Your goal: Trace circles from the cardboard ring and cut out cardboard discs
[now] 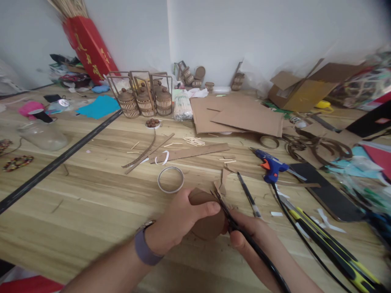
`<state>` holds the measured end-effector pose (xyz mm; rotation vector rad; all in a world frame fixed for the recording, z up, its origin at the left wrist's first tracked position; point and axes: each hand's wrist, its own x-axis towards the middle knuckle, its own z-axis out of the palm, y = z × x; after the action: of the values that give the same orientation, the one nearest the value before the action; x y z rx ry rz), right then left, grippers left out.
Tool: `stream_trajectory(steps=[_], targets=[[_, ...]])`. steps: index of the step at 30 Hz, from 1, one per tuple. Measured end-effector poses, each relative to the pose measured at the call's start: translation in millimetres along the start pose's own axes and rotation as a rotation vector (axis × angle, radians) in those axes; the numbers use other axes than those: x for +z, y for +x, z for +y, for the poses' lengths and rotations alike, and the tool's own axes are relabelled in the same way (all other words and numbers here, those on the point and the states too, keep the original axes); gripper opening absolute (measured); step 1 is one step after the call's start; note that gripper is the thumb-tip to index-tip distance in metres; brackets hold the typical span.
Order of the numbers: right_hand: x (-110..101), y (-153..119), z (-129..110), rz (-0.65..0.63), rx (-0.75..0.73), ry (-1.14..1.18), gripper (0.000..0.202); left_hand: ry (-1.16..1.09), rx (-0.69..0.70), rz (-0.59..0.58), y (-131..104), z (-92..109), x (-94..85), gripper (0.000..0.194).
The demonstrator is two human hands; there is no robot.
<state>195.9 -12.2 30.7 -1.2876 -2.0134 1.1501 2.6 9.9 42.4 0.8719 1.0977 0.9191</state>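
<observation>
My left hand point(183, 215) grips a round piece of brown cardboard point(209, 224), its thumb lying across the top face and its other fingers hidden underneath. Black scissors point(232, 221) are in my right hand point(256, 230), with the blades at the upper right edge of the disc. A narrow cardboard offcut point(225, 181) sticks up beside the blade tips. Just right of these lies a pen point(249, 194). A roll of tape point(170, 180) rests on the table beyond my left hand.
A blue glue gun point(271, 162) with a black cord lies to the right, near yellow-and-black cutters point(330, 244) and a dark phone-like slab point(330, 193). Flat cardboard sheets point(238, 114) and small lidded baskets point(143, 99) stand farther back. Thin sticks point(194, 141) are scattered mid-table.
</observation>
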Motion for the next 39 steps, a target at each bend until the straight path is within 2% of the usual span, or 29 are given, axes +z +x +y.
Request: stream_trajectory(steps=[8,16,22,28,39], targets=[[-1.4,2.3,3.0,0.003,-0.070,-0.055,0.074,0.003,0.021,-0.019,0.2,-0.8,-1.2,0.032],[-1.2,2.3,2.6,0.008,-0.069,-0.058,0.073,0.006,0.026,-0.008,0.0,-1.4,-2.7,0.031],[-1.1,0.5,-1.0,0.021,-0.013,-0.054,0.076,0.020,0.016,-0.023,1.0,-0.1,-4.4,0.030],[-3.6,0.3,2.2,-0.055,0.034,-0.021,0.079,0.007,0.032,-0.060,0.7,1.1,-5.8,0.028],[-3.0,1.7,-3.5,-0.070,0.040,0.070,0.084,0.030,0.029,-0.134,-1.1,-3.4,-3.2,0.022]])
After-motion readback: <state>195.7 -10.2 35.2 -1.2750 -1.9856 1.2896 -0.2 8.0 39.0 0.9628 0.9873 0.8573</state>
